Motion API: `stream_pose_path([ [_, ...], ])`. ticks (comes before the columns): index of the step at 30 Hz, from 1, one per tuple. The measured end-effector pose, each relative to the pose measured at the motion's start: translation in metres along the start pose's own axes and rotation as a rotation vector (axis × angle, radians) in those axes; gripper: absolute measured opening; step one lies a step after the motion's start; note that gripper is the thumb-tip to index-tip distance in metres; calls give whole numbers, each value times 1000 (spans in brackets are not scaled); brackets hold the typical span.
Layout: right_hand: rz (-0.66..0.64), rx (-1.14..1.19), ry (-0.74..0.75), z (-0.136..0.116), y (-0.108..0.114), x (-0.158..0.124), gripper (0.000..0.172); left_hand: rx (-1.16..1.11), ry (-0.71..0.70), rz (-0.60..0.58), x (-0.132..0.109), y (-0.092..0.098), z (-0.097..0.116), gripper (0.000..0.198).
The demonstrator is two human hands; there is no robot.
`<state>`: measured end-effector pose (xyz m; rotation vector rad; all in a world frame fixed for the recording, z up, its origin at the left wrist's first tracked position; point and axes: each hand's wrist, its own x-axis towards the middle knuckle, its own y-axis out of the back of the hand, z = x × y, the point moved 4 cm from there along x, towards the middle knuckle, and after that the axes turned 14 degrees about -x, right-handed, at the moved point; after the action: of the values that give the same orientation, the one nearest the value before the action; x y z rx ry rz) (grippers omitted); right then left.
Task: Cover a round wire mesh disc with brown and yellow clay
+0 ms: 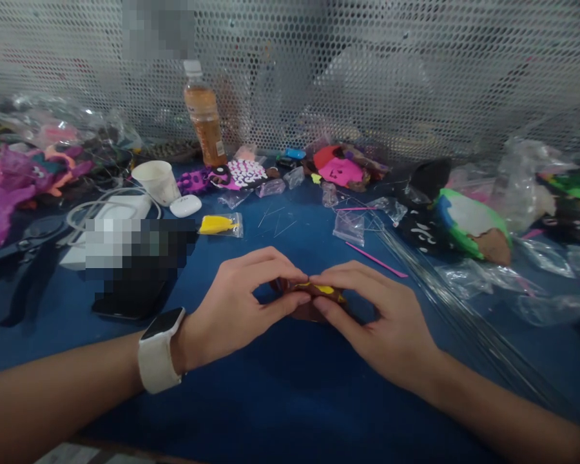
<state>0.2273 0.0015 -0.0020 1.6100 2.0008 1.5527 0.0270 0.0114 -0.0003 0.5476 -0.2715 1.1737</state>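
Note:
Between my two hands, over the middle of the blue table (280, 399), is a brown piece of modelling clay with yellow on it (325, 290). My left hand (244, 296) pinches its left end between thumb and fingers; a watch with a pale strap is on that wrist. My right hand (381, 316) grips the right side, thumb below and fingers above. Both sets of fingertips nearly meet at the yellow part. Much of the clay's underside and left end is hidden by my fingers. Beyond it lies a small bag of yellow clay (217, 224).
A drink bottle (205, 119), paper cup (155, 182) and white case (185, 205) stand behind on the left. A black phone (135, 296) lies near my left wrist. Thin metal rods (454, 299) and a pink tool (377, 260) are right. Coloured clay figures and plastic bags line the mesh wall (290, 71).

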Motion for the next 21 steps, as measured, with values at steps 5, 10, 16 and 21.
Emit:
stream_pose_path([
  [5, 4, 0, 12, -1, 1, 2, 22, 11, 1, 11, 0, 0, 0, 8],
  [10, -14, 0, 5, -2, 0, 1, 26, -14, -45, 0, 1, 1, 3, 3],
  [16, -21, 15, 24, -4, 1, 0, 19, -68, 79, -29, 3, 0, 1, 5],
  [21, -17, 10, 34, -3, 1, 0, 19, -150, 175, -45, 2, -1, -2, 7],
])
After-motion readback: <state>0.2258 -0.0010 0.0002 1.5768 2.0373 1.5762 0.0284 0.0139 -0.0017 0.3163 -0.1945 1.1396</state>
